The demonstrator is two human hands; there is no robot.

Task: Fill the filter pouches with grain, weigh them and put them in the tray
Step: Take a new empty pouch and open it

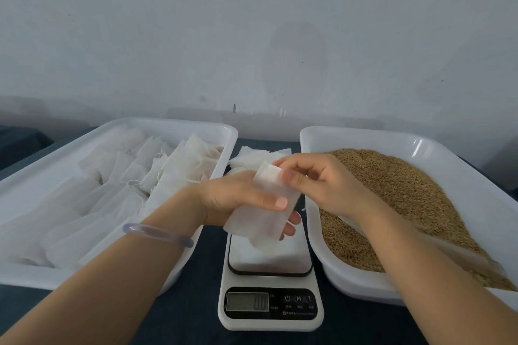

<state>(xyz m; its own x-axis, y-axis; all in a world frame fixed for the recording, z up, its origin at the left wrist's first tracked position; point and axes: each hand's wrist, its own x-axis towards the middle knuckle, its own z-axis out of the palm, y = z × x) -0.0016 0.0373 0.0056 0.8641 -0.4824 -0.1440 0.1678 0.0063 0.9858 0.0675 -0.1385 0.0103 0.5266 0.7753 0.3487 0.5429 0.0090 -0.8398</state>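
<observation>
Translucent pale-lilac bangle round L wrist, smooth & glossy; both forearms bare; nails short

Light soft and even, cool cast, no hard shadows. Faint dark blotch on the wall. Small glare streak on the grain tray rim, dull sheen on the scale platform. White pouches wash out, little detail. Wide-angle bowing at edges; forearms stretch toward bottom corners. Overall slightly soft.
</observation>
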